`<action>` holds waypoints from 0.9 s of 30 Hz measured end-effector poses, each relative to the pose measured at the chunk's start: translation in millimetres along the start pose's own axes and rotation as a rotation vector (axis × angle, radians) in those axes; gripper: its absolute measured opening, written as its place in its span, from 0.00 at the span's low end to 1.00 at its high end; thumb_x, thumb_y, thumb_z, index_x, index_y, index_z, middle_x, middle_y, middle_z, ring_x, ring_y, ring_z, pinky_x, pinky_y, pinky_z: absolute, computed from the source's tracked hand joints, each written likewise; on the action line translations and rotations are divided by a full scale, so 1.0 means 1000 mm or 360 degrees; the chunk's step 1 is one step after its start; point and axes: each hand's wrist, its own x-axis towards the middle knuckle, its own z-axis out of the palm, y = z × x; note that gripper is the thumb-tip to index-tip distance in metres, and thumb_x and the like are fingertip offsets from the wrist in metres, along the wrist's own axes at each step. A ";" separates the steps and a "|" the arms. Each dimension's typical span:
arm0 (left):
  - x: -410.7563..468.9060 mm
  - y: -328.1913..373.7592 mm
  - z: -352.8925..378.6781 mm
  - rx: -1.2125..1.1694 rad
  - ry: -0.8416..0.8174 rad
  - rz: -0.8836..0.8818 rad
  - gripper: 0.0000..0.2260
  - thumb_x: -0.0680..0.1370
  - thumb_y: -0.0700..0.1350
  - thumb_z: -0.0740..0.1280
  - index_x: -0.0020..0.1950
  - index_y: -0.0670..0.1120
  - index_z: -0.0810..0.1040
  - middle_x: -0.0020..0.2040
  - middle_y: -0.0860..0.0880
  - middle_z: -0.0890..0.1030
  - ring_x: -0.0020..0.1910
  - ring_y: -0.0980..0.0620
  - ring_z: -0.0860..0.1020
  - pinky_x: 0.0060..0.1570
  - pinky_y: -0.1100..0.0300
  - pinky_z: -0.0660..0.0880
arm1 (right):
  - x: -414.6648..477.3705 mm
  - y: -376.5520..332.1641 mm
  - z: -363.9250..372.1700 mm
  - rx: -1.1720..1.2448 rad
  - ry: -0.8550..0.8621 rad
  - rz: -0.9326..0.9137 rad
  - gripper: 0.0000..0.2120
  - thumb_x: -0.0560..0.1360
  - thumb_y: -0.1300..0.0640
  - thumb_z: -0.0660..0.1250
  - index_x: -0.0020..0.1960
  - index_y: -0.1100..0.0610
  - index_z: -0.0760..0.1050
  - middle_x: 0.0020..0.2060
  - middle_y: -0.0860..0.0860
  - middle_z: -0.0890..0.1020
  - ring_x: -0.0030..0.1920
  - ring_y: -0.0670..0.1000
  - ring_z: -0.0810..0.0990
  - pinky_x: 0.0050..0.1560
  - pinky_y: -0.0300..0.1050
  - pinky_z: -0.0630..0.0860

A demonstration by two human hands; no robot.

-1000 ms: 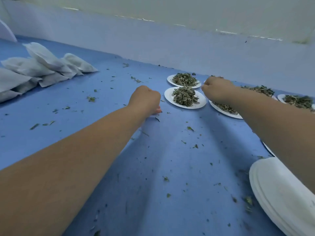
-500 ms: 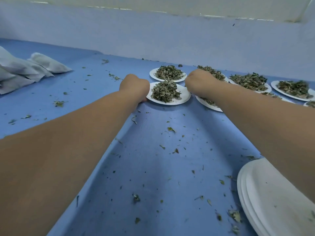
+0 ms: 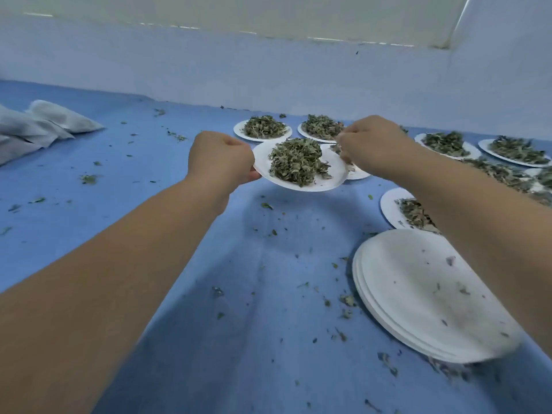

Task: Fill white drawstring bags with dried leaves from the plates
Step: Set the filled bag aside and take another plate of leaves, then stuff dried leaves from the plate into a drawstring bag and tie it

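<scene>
A white paper plate [image 3: 334, 182] heaped with dried green leaves [image 3: 297, 161] hangs above the blue table, its shadow below it. My left hand [image 3: 221, 161] grips its left rim. My right hand [image 3: 373, 144] pinches its right rim, fingers curled. Filled white drawstring bags [image 3: 44, 127] lie at the far left.
Several more plates of leaves stand along the back wall [image 3: 263, 130] [image 3: 321, 127] and off to the right [image 3: 448, 144] [image 3: 516, 150] [image 3: 409, 210]. A stack of empty white plates [image 3: 424, 294] sits at the near right, under my right forearm. Leaf crumbs litter the blue cloth [image 3: 209, 294].
Both hands reached the plate's edges and took hold. The plate has come up off the table and toward me.
</scene>
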 end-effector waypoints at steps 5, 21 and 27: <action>-0.064 -0.008 0.016 0.0105 -0.0324 0.0006 0.08 0.74 0.30 0.70 0.38 0.42 0.81 0.41 0.41 0.83 0.30 0.53 0.84 0.38 0.56 0.84 | -0.086 0.039 -0.047 -0.0126 0.0062 0.0085 0.19 0.80 0.52 0.60 0.60 0.67 0.75 0.57 0.65 0.81 0.49 0.67 0.81 0.57 0.64 0.78; -0.158 -0.018 0.066 0.1503 -0.0632 0.0906 0.09 0.70 0.38 0.62 0.46 0.50 0.67 0.39 0.45 0.69 0.37 0.52 0.66 0.38 0.55 0.65 | -0.197 0.102 -0.077 -0.0517 0.0023 0.0167 0.21 0.84 0.47 0.54 0.56 0.61 0.78 0.49 0.60 0.83 0.50 0.62 0.81 0.48 0.50 0.77; -0.179 -0.005 0.067 0.1861 -0.0311 0.1407 0.06 0.78 0.42 0.60 0.53 0.47 0.74 0.33 0.49 0.68 0.30 0.49 0.65 0.29 0.59 0.60 | -0.201 0.112 -0.083 -0.0633 0.0084 0.0093 0.19 0.85 0.48 0.53 0.48 0.58 0.76 0.40 0.56 0.81 0.39 0.57 0.77 0.38 0.47 0.73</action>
